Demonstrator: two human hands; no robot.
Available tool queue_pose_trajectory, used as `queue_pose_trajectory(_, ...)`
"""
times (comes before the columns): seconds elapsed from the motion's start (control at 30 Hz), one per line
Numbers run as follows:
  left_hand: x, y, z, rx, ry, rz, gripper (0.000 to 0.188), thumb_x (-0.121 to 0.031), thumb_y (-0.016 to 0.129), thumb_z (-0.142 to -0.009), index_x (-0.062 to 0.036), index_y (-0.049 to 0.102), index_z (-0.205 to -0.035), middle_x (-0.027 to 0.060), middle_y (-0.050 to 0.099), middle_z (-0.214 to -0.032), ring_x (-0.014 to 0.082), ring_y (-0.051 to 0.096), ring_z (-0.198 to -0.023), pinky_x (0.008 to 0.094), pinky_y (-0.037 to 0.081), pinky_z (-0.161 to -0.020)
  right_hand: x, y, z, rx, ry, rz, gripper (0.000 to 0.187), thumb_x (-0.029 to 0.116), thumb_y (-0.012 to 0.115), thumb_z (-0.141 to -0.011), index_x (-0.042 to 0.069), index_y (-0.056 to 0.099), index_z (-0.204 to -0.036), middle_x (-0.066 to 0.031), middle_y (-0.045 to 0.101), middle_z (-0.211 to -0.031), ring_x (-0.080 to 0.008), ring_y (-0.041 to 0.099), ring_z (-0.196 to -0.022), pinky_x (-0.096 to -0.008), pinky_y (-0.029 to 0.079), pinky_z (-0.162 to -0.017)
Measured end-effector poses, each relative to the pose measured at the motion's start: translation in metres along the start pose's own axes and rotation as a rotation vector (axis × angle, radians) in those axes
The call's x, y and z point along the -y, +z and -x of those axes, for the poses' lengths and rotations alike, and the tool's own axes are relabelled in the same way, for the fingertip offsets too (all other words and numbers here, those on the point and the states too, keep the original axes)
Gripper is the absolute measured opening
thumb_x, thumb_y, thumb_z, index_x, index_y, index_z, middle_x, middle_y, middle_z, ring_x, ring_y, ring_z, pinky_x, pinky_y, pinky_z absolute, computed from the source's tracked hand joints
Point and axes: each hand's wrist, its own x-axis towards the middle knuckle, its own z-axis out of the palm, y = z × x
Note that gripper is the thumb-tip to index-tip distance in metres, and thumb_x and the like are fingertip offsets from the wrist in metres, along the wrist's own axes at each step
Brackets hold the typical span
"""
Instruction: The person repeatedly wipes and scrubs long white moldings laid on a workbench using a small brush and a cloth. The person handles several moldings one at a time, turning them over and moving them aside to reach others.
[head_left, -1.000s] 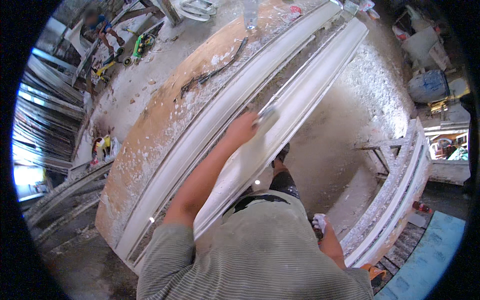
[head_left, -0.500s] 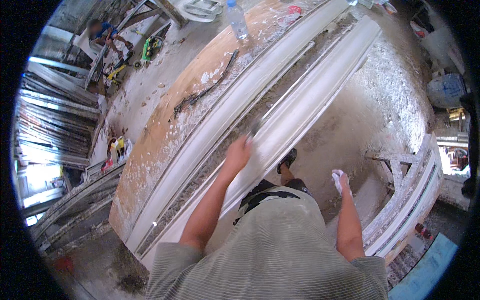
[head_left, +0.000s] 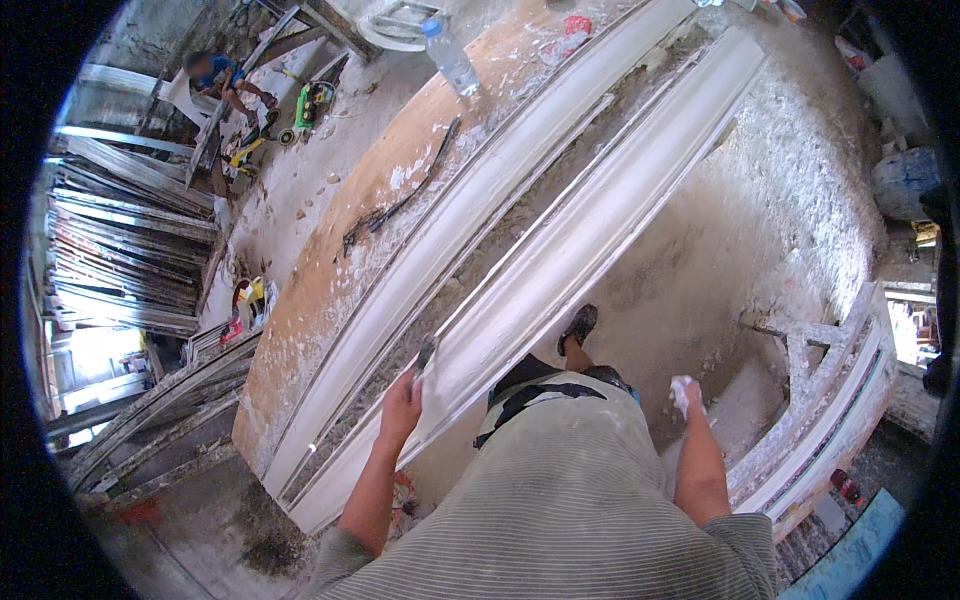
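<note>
My left hand (head_left: 401, 404) is closed round a small dark flat tool (head_left: 426, 352), whose exact kind I cannot make out. The tool is at the inner edge of the nearer long white moulding (head_left: 600, 220), toward its lower left half. A second white moulding (head_left: 440, 240) runs alongside it, with a rough grey gap between them. My right hand (head_left: 686, 394) hangs over the floor, away from the mouldings. Its fingers are curled and coated white; whatever they hold, if anything, does not show clearly.
A water bottle (head_left: 452, 62) and a dark strip (head_left: 415, 190) lie on the brown board (head_left: 330, 265). At right stands a curved, white-spattered frame (head_left: 800, 400). Stacked long strips (head_left: 125, 250) fill the far left. A person (head_left: 222, 80) sits near a green toy-like vehicle (head_left: 312, 105).
My left hand has drawn the tool down and left along the nearer moulding, toward me. My right hand has dropped slightly, its fingers more curled. The whole view has shifted a little.
</note>
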Motion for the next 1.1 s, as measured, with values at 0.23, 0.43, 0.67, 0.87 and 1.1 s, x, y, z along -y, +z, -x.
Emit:
queue_pose_trajectory(0.23, -0.199, 0.108, -0.21, 0.014, 0.383, 0.112, 0.028, -0.026, 0.057, -0.091, 0.0016, 0.061, -0.096, 0.0296, 0.062, -0.09, 0.0486, 0.059, -0.089, 0.0541, 0.047, -0.078, -0.047, 0.008, 0.009, 0.039, 0.112, -0.179, 0.013, 0.015, 0.06, -0.085, 0.01, 0.07, -0.091, -0.0044, 0.065, -0.07, -0.0155, 0.062, -0.058, -0.0319, 0.049, -0.047)
queue_pose_trajectory(0.43, -0.262, 0.116, -0.271, 0.066, 0.482, 0.026, 0.03, -0.025, 0.061, -0.087, -0.0075, 0.065, -0.111, 0.0205, 0.066, -0.105, 0.0411, 0.062, -0.098, 0.0485, 0.05, -0.082, -0.006, -0.02, -0.003, -0.328, -0.15, -0.145, 0.026, 0.009, 0.06, -0.084, 0.01, 0.071, -0.108, -0.0074, 0.071, -0.089, -0.0217, 0.068, -0.075, -0.0346, 0.054, -0.063)
queue_pose_trajectory(0.67, -0.118, 0.044, -0.125, 0.143, 0.491, -0.197, 0.039, -0.019, 0.067, -0.083, -0.0118, 0.062, -0.121, 0.0153, 0.062, -0.107, 0.0376, 0.062, -0.095, 0.0456, 0.052, -0.079, -0.049, -0.007, -0.008, -0.618, -0.328, -0.103, 0.023, 0.008, 0.059, -0.082, 0.006, 0.069, -0.102, -0.0106, 0.07, -0.085, -0.0279, 0.068, -0.088, -0.0355, 0.052, -0.08)
queue_pose_trajectory(0.87, -0.17, 0.055, -0.181, 0.203, 0.473, -0.228, 0.034, -0.02, 0.067, -0.083, -0.0138, 0.065, -0.117, 0.0153, 0.067, -0.105, 0.0357, 0.065, -0.094, 0.0445, 0.052, -0.08, -0.186, 0.059, -0.039, 0.218, -0.331, 1.077, 0.023, 0.023, 0.057, -0.088, 0.009, 0.068, -0.103, -0.0113, 0.07, -0.083, -0.0304, 0.067, -0.07, -0.0445, 0.054, -0.061)
queue_pose_trajectory(1.1, -0.433, 0.143, -0.386, 0.215, 0.599, -0.182, 0.029, -0.018, 0.063, -0.077, -0.0099, 0.07, -0.104, 0.0205, 0.069, -0.094, 0.0383, 0.067, -0.09, 0.0476, 0.053, -0.08, -0.195, 0.043, -0.044, 0.165, -0.034, -0.263, 0.028, 0.023, 0.059, -0.088, 0.007, 0.068, -0.109, -0.0111, 0.071, -0.093, -0.0251, 0.068, -0.077, -0.0396, 0.055, -0.065)
